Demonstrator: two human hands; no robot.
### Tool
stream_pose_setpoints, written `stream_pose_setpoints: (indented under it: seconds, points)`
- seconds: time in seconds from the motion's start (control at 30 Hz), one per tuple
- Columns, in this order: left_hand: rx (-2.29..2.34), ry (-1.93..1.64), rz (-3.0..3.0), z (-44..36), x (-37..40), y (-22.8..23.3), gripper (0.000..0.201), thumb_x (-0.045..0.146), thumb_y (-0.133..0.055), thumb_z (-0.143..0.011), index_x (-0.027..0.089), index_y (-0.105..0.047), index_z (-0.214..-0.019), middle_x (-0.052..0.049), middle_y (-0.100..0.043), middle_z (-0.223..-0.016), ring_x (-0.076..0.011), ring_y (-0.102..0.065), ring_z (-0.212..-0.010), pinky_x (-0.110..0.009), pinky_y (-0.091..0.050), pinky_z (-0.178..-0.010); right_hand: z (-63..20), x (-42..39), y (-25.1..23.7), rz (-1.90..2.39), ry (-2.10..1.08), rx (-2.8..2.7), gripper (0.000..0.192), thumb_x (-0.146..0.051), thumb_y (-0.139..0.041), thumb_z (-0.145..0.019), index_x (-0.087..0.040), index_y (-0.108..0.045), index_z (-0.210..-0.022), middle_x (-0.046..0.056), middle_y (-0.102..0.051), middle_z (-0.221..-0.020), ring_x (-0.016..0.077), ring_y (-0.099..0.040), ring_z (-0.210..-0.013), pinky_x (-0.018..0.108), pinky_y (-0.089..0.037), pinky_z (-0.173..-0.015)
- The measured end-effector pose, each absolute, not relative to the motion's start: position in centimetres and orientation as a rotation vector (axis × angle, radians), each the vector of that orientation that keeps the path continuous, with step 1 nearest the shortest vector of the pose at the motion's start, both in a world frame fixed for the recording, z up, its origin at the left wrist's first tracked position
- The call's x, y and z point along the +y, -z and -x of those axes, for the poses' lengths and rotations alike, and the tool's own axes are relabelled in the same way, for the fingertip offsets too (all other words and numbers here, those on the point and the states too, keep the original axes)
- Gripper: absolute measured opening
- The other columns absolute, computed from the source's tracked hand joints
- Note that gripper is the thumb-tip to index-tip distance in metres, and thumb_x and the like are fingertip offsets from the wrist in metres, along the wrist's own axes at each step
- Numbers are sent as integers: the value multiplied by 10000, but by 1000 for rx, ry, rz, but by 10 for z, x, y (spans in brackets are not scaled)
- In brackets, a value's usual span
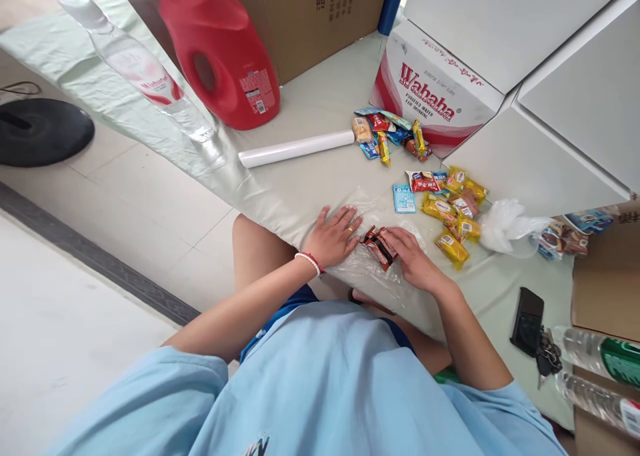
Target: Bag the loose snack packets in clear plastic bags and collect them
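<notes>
My left hand (334, 235) lies flat, fingers spread, on a clear plastic bag (373, 269) spread near the table's front edge. My right hand (413, 256) rests on the same bag, its fingers touching a small bunch of dark red-brown snack packets (379, 244) that lies between both hands. Whether the right hand grips the packets or only presses on them is unclear. Just beyond the hands lies a light blue packet (404, 199), and a pile of yellow and red snack packets (453, 206).
A white roll (296, 149), a red detergent jug (220, 53), a clear water bottle (145, 69), a Wahaha carton (430, 93) and more snacks (387, 133) sit farther back. A crumpled white bag (505, 224), a phone (527, 321), keys and bottles (597, 353) lie right.
</notes>
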State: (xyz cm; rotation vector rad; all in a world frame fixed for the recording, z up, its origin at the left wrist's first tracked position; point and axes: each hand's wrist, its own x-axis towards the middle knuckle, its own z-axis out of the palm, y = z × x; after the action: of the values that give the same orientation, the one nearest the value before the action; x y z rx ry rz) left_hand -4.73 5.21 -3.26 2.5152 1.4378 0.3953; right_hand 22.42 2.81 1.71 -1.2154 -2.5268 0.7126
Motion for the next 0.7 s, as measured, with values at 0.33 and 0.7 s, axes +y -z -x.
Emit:
stream_pose_setpoints:
  seconds: [0.33,0.7]
  points:
    - [1428,-404,-2520,48,51,33,557,449,-339,-1067,249,-444,-1577,-107,-387,-1670,-290,-334,-1555,-624,-102,-1277,-180,13,-13,1807,-483,-2309,641,-400,-612,-931,-146,-494,-1508,203,-656,-1263,398,-557,-1181,581,-486,-1022]
    - [1418,-451,-2482,49,51,34,549,417,-325,-1071,271,-424,-1591,-92,-389,-1671,-292,-334,-1558,-620,-106,-1283,-161,26,-7,1710,-346,-2471,687,-344,-624,-924,-232,-418,-1570,178,-636,-1260,390,-531,-1167,548,-494,-975]
